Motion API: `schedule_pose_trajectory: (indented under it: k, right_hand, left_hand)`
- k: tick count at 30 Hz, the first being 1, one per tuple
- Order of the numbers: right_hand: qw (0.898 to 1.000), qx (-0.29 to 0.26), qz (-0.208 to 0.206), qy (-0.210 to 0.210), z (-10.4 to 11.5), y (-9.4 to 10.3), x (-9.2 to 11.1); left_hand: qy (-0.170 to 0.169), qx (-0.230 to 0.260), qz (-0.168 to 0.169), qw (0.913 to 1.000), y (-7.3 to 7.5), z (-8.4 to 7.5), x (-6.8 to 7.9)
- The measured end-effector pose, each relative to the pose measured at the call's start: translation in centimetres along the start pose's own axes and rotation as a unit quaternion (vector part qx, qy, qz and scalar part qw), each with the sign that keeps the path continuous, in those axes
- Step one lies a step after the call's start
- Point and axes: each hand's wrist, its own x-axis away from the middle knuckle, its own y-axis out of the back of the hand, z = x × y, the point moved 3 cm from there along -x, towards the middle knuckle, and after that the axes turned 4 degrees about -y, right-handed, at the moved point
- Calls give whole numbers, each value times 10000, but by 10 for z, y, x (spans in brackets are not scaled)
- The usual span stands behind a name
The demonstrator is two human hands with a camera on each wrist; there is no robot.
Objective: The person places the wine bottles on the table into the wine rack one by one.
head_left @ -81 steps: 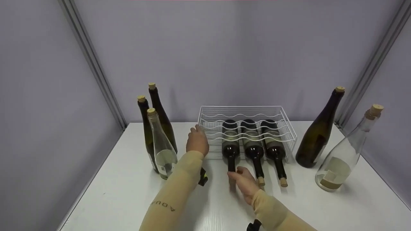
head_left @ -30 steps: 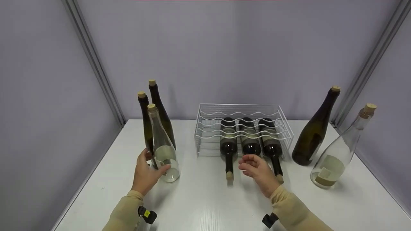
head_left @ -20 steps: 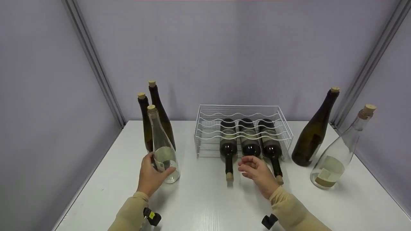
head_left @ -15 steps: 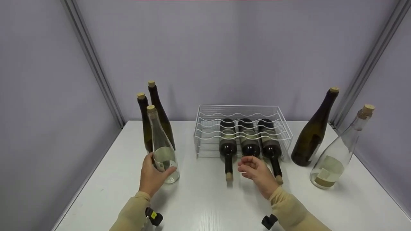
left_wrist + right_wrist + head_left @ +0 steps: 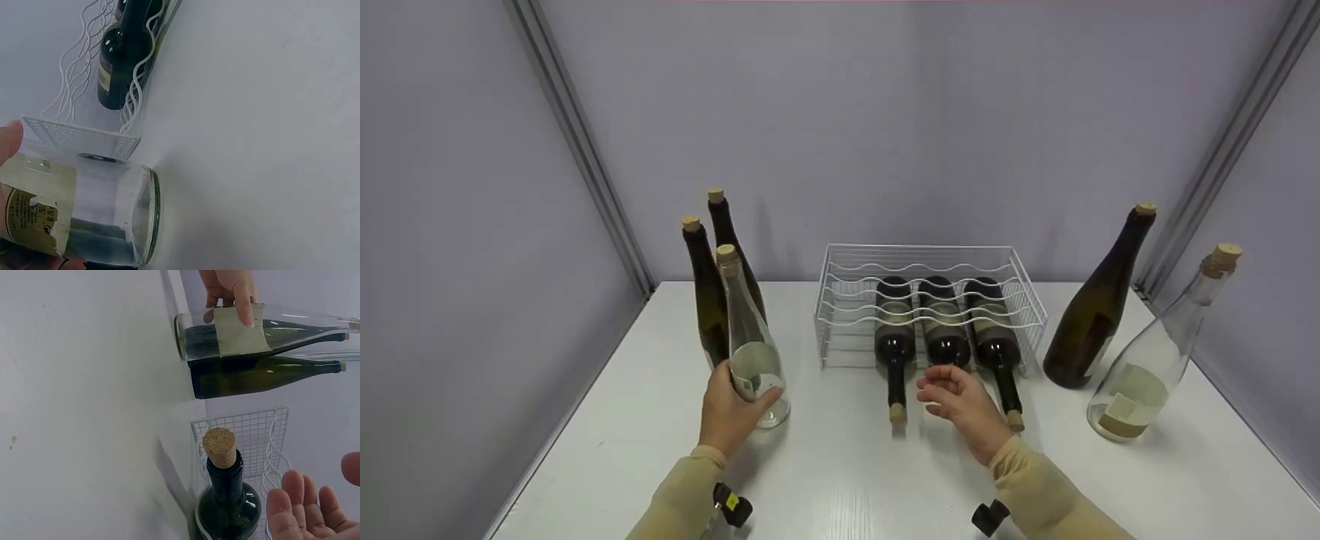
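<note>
My left hand point(image 5: 729, 411) grips the lower body of a clear glass bottle point(image 5: 754, 360) with a pale label and a cork. The bottle stands upright, its base close over the table in the left wrist view. My right hand point(image 5: 967, 409) hangs by the neck of the middle dark wine bottle point(image 5: 947, 349) and covers that neck in the head view. Its fingers point(image 5: 306, 506) are loosely bent and hold nothing. Two more dark wine bottles, the left one point(image 5: 895, 345) and the right one point(image 5: 997, 349), lie in the white wire rack point(image 5: 919, 246), corks facing me.
Behind the clear bottle stand two corked dark bottles, a nearer one point(image 5: 708, 300) and a farther one point(image 5: 724, 225). Right of the rack are a dark green bottle point(image 5: 1091, 322) and a second clear bottle point(image 5: 1140, 382). Grey panels point(image 5: 922, 135) enclose the white table point(image 5: 622, 450).
My left hand left the rack's left side, took hold of the clear bottle and shifted it slightly right. My right hand moved from the left wine bottle's neck to the middle one, then stayed still.
</note>
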Motion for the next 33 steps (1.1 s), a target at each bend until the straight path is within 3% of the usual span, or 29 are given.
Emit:
schedule_pose_trajectory:
  k: [7,13,27,33]
  right_hand:
    - [10000,31,76,-38,-2,-2,0]
    - [10000,-33,25,-19,-1,-3,1]
    - [9997,-13,237,-22,1,-6,0]
    - [9988,-214,426,-70,7,-6,2]
  left_hand:
    - [546,687,388,9954,-19,4,-1]
    - [825,1105,394,9897,-29,8,-5]
    - [549,1142,320,9914,-33,-5,-1]
    - [-211,726,471,9960,-32,-25,-8]
